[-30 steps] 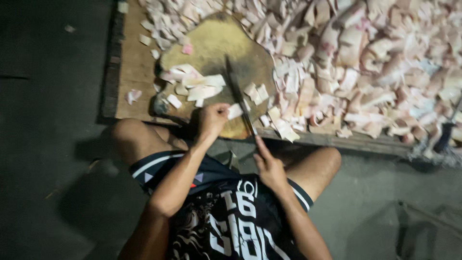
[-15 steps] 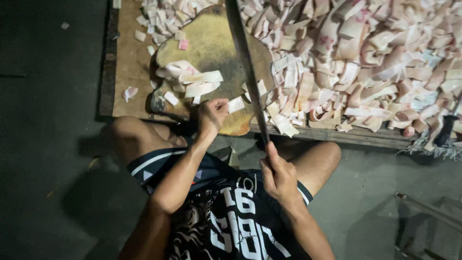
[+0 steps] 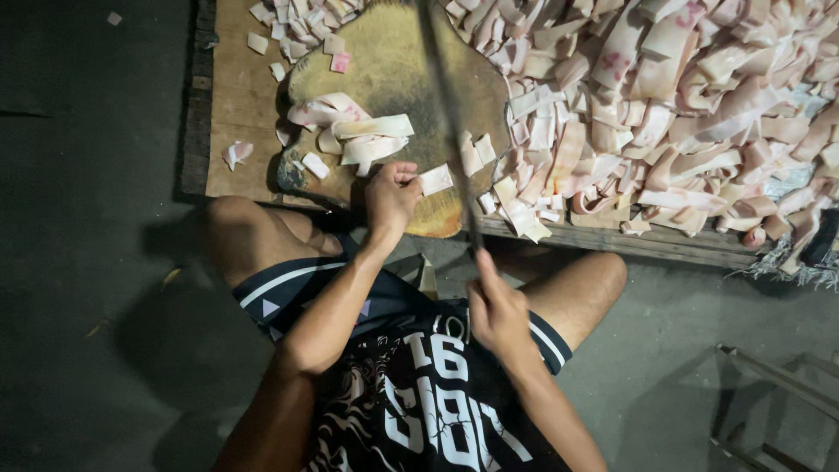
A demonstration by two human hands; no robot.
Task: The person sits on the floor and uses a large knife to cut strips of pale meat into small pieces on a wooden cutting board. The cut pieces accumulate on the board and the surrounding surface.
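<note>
My left hand [image 3: 391,194] pinches a pale strip [image 3: 435,179] flat on the near edge of a round wooden chopping block [image 3: 395,61]. My right hand [image 3: 495,308] grips the handle of a long dark knife [image 3: 447,109], whose blade is raised over the block and reaches past the top of the view. A small heap of cut pale pieces [image 3: 350,135] lies on the block just left of my left hand.
A large pile of pale and pinkish strips [image 3: 673,105] covers the low wooden platform [image 3: 236,114] to the right of the block. Loose pieces [image 3: 236,154] lie at the platform's left. Dark floor surrounds it; a metal frame [image 3: 769,393] stands at lower right.
The knife has swung up from resting low on the block beside my left hand to a raised position. My right hand drew back toward my body. The left hand stayed on the strip.
</note>
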